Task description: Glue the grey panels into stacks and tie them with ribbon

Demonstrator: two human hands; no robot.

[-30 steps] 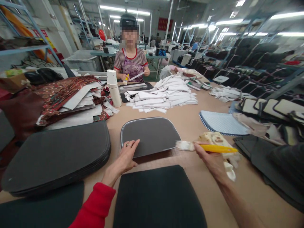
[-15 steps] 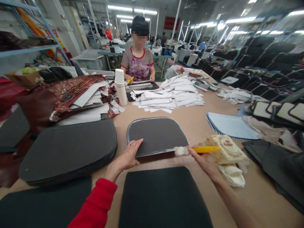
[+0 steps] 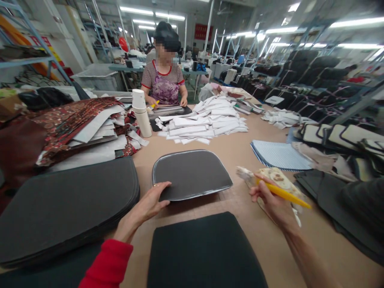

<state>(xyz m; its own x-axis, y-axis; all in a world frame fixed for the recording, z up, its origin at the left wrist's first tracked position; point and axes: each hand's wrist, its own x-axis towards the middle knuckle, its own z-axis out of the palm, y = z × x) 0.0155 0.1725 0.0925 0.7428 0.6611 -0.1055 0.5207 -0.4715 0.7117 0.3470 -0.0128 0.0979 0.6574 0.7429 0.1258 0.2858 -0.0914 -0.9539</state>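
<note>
My left hand [image 3: 148, 204] grips the near left corner of a dark grey rounded panel [image 3: 193, 174], fingers on top and thumb at the edge. A whitish, wet-looking line runs around the panel's rim, and its near edge sits slightly raised above the table. In my right hand [image 3: 274, 206] is a paintbrush [image 3: 289, 196] with a yellow handle, its pale bristles pointing left, apart from the panel. Just behind that hand stands a cream, crusted container [image 3: 277, 178], partly hidden. A dark green-black panel [image 3: 204, 248] lies nearest me.
A stack of dark panels [image 3: 69, 204] is at left, below patterned red fabric pieces [image 3: 81, 120]. White cups [image 3: 141, 116] and white strips [image 3: 207, 120] lie farther back. Across the table [image 3: 177, 218] a co-worker [image 3: 165, 84] works. Blue striped sheets [image 3: 276, 154] are at right.
My right hand has drawn the brush away from the panel's near right edge, to the right towards the cream container. The left hand still holds the panel; the whole view has shifted a little.
</note>
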